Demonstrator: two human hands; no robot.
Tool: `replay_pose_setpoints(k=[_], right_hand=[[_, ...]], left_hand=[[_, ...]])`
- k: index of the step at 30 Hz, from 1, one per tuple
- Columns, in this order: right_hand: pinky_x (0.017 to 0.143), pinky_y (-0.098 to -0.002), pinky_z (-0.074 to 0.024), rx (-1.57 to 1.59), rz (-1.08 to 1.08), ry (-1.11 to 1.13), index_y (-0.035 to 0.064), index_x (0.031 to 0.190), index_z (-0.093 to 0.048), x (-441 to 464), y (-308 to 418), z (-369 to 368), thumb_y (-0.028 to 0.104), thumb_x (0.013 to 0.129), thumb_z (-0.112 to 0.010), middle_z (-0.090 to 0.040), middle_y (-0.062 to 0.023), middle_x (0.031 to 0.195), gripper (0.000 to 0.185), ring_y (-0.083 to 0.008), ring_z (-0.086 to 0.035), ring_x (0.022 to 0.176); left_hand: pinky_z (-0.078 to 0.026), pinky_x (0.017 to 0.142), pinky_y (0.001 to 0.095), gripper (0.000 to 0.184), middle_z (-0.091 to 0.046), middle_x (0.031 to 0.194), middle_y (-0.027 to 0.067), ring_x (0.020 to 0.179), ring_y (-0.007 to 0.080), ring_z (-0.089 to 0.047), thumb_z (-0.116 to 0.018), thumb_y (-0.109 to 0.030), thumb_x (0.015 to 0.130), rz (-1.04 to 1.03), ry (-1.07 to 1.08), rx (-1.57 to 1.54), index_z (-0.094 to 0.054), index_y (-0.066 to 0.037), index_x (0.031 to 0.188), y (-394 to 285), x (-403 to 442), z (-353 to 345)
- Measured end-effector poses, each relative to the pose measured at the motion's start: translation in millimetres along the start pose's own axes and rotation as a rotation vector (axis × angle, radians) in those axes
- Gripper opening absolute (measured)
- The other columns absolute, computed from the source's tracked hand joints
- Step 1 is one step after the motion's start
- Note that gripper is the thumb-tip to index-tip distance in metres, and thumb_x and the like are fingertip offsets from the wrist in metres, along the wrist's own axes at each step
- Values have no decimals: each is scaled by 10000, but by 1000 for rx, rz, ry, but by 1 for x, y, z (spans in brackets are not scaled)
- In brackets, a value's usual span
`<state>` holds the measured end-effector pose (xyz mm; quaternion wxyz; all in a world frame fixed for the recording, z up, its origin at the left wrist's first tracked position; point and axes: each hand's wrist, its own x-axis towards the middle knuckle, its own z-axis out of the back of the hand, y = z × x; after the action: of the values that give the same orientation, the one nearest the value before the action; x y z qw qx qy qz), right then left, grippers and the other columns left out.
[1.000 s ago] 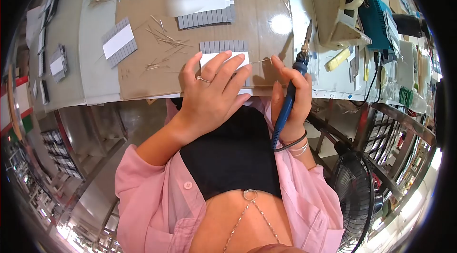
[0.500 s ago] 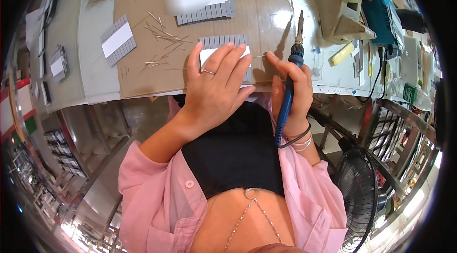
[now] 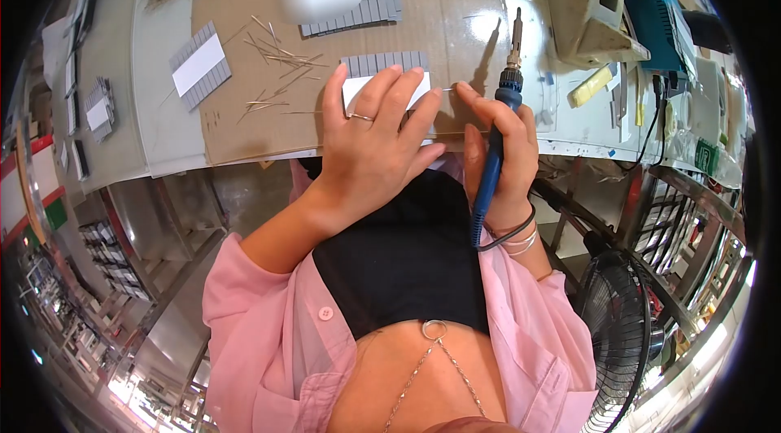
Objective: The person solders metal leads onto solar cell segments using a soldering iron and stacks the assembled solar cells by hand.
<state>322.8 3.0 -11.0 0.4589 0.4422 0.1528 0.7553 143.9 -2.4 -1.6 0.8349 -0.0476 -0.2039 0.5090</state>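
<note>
Two bare hands at a bench (image 3: 167,140), and the main change over the last second is the left hand (image 3: 382,128): fingers loosely spread, its index finger now pokes past the right edge of the grey-and-white panel (image 3: 382,63) instead of lying on it. The right hand (image 3: 500,140) is wrapped round a blue soldering iron (image 3: 490,168), tip pointing up and away, with thumb and index apart and the index reaching for a thin wire (image 3: 447,89). Less of that wire shows between the two index fingers now, so my read is that the work is all about that edge and the iron is just being carried. Can't tell if either finger really touches the wire.

Panel's on the cardboard (image 3: 285,133) right in front of the person, mostly hidden by the left hand, which is the main thing blocking the view. Around it: tape dispenser (image 3: 587,30) and teal box (image 3: 651,14) off right, panel stack (image 3: 354,25) further up, partly lost in blur, another panel (image 3: 200,67) slanted at left, and loose wires (image 3: 281,53) lying close by.
</note>
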Motion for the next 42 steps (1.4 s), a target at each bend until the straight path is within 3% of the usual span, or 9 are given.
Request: replay_pose_setpoints(k=[4, 5, 6, 11, 14, 15, 31, 34, 42], right_hand=[[566, -322, -432, -50, 42, 33, -23, 1132, -624, 12, 13, 29, 81, 812, -713, -692, -121, 904, 348, -237, -530, 621], [518, -313, -410, -66, -32, 53, -30, 1138, -644, 13, 20, 40, 254, 828, -730, -649, -88, 740, 429, -208, -506, 550], [493, -299, -381, -47, -61, 36, -31, 1141, -646, 12, 23, 49, 364, 817, -723, -614, -75, 680, 517, -189, -475, 511], [484, -272, -336, 71, -45, 133, -54, 1064, -643, 19, 27, 84, 75, 807, -682, -571, -81, 645, 290, -163, -448, 509], [500, -260, -332, 261, -212, 21, -39, 962, -612, 8, 34, 80, -5, 730, -628, -559, -75, 654, 235, -140, -448, 534], [506, -251, -327, 296, -277, 50, -11, 888, -559, 7, 35, 82, -7, 695, -647, -559, -66, 679, 213, -120, -443, 548], [511, -244, -329, 340, -292, 8, 4, 860, -561, 4, 30, 70, -18, 699, -650, -540, -66, 671, 186, -118, -445, 552], [514, -242, -333, 359, -311, 3, 5, 863, -565, 4, 30, 66, -16, 701, -655, -535, -61, 667, 187, -117, -450, 554], [541, -241, -353, 344, -350, 52, -2, 871, -565, 5, 30, 66, 5, 732, -657, -538, -63, 694, 167, -109, -455, 580]], left_hand=[[-262, 1044, 573, 563, -531, 1271, 61, 1201, 242, -484, -771, -340, 698, -20, -24, 41, -604, -142, 1198, 0, 0, -3], [-264, 1041, 576, 562, -533, 1268, 61, 1202, 244, -483, -771, -341, 698, -26, -30, 43, -604, -141, 1196, 0, -1, -4], [-266, 1039, 578, 560, -535, 1266, 61, 1202, 246, -482, -771, -342, 698, -34, -35, 46, -605, -139, 1194, 1, -1, -4], [-267, 1032, 584, 565, -539, 1274, 60, 1210, 252, -479, -769, -341, 698, -47, -32, 40, -594, -120, 1189, 2, -2, -6], [-262, 1032, 582, 569, -538, 1291, 62, 1221, 253, -478, -768, -339, 701, -47, -37, 37, -587, -110, 1190, 2, -4, -7], [-259, 1033, 581, 570, -537, 1297, 64, 1225, 253, -477, -767, -337, 702, -51, -39, 38, -585, -108, 1191, 3, -5, -7], [-221, 1044, 596, 552, -530, 1320, 59, 1264, 249, -458, -764, -321, 719, -56, -24, 9, -591, -107, 1198, 6, -8, -7], [-321, 972, 611, 538, -567, 1260, 48, 1202, 224, -486, -771, -350, 648, -84, -91, 49, -632, -104, 1105, 7, -5, -9], [-302, 976, 626, 526, -559, 1267, 46, 1208, 229, -480, -767, -348, 656, -83, -86, 50, -630, -104, 1102, 7, -6, -11]])
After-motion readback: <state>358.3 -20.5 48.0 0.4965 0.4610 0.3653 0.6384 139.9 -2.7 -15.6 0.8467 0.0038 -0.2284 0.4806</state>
